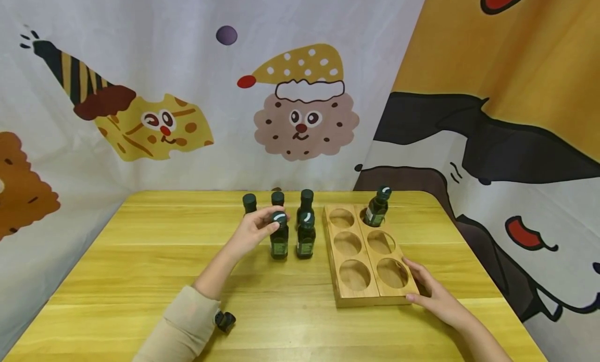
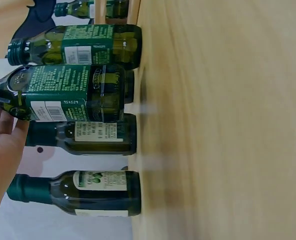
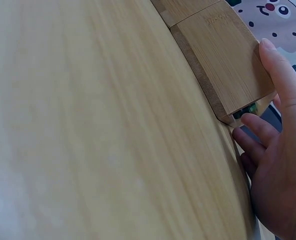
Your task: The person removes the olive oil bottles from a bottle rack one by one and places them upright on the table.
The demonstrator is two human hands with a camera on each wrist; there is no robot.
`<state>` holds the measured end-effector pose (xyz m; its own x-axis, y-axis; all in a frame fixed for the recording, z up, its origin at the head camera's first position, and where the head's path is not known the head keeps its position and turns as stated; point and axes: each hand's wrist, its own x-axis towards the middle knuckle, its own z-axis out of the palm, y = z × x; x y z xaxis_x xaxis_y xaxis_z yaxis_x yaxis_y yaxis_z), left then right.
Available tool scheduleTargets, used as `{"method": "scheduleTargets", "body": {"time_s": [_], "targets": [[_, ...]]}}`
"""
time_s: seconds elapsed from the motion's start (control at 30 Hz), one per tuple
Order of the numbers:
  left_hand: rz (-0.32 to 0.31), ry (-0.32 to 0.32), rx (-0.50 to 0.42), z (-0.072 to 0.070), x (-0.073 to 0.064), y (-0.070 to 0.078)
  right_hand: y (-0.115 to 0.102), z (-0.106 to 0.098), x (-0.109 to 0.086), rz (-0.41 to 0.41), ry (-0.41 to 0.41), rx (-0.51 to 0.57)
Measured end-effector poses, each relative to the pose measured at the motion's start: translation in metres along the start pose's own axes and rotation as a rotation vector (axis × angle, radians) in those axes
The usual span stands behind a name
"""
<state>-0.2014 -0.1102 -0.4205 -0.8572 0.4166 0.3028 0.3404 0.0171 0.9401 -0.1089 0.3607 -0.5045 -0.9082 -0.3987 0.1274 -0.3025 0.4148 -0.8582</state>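
My left hand (image 1: 255, 229) pinches the dark green cap of a small olive oil bottle (image 1: 279, 245), upright at the front of a group of bottles. In the left wrist view, the base of this gripped bottle (image 2: 63, 95) shows slightly short of the tabletop line. A matching bottle (image 1: 305, 239) stands just right of it, with several more behind. To the right lies a wooden bottle rack (image 1: 344, 302) with two rows of round holes. One bottle (image 1: 376, 208) leans in its far right hole. My right hand (image 1: 433, 294) grips the rack's near right corner, thumb on the front face.
The yellow wooden table (image 1: 140, 278) runs back to a cartoon-printed curtain (image 1: 225, 117). Behind the gripped bottle stand a back-left bottle (image 1: 250, 203) and a back-right bottle (image 1: 307, 198). A small black device (image 1: 226, 321) sits at my left cuff.
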Motion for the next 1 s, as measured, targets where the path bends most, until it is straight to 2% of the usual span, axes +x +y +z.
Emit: {"method": "scheduleTargets", "body": {"time_s": [0.13,0.37,0.7,0.9,1.0], "targets": [[0.021,-0.006,0.002,0.000,-0.002,-0.005,0.000,0.000,0.000,0.001,-0.003,0.003],[0.022,-0.010,0.020,0.000,-0.004,-0.011,-0.001,0.001,0.000,0.010,0.004,-0.004],[0.071,-0.014,-0.047,0.000,-0.004,-0.019,-0.001,0.001,-0.001,0.012,0.006,-0.010],[0.026,0.006,-0.042,0.000,-0.003,-0.012,-0.001,0.001,-0.001,0.020,0.009,-0.016],[0.022,0.026,0.008,0.003,-0.005,0.008,0.000,0.001,0.000,0.014,0.009,-0.022]]}}
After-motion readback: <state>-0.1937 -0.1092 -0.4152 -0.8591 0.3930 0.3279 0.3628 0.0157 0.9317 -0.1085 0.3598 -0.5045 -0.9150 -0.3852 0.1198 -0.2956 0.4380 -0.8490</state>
